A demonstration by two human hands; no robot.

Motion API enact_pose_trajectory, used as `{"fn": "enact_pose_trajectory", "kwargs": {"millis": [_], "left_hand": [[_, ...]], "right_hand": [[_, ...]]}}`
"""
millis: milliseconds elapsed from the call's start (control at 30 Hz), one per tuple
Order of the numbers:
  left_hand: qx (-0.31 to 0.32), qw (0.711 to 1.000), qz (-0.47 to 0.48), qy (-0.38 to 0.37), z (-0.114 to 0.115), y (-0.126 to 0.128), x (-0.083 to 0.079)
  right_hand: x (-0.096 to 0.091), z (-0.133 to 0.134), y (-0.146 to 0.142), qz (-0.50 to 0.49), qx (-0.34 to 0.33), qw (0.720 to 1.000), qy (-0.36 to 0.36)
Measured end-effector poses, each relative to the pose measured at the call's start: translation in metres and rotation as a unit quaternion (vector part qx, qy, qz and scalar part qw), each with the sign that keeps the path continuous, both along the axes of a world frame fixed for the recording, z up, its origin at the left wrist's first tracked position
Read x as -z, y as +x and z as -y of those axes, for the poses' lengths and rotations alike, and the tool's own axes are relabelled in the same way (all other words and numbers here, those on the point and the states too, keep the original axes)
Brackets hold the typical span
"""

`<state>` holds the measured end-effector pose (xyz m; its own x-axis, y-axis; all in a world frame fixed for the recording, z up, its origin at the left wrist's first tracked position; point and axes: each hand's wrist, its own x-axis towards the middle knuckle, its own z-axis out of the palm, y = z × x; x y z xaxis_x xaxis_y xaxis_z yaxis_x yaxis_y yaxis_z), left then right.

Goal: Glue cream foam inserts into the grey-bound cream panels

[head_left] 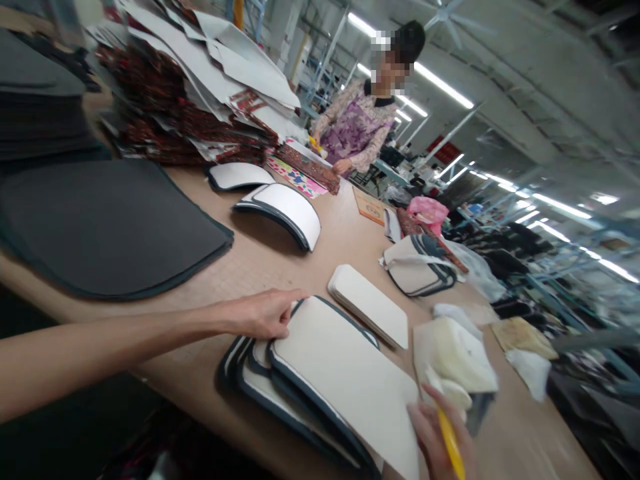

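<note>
A cream panel with rounded corners (345, 367) lies on top of a fanned stack of dark-edged panels (300, 413) near the table's front edge. My left hand (267, 315) is closed on its far left corner, thumb at the edge and index finger stretched along the top. At the panel's right end, my right hand (440, 433) touches the edge with its fingers. A slim yellow tool (451, 440) sits in that same hand; blur hides what kind it is. Just beyond the panel lies a narrow pile of cream pieces (370, 303).
Large dark sheets (110, 227) lie at left, below a tall pile of white and brown-red sheets (200, 87). Curved white pieces (280, 210), a bound bundle (417, 263) and a pale yellow block (463, 353) rest on the table (250, 267). A co-worker (360, 127) stands across.
</note>
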<state>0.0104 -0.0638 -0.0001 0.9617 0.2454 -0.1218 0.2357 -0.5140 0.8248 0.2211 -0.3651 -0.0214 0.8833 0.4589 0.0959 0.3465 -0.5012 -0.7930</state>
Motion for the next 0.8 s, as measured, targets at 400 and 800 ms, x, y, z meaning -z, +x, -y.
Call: {"fn": "enact_pose_trajectory", "kwargs": {"millis": [400,800], "left_hand": [[-0.035,0.994,-0.010,-0.103,-0.006,0.011,0.023],[0.014,0.994,-0.074,-0.082,-0.007,0.012,0.006]], "right_hand": [[0.004,-0.015,-0.009,-0.013,-0.035,0.999,0.037],[0.024,-0.017,-0.012,0.059,-0.023,0.998,-0.018]]}}
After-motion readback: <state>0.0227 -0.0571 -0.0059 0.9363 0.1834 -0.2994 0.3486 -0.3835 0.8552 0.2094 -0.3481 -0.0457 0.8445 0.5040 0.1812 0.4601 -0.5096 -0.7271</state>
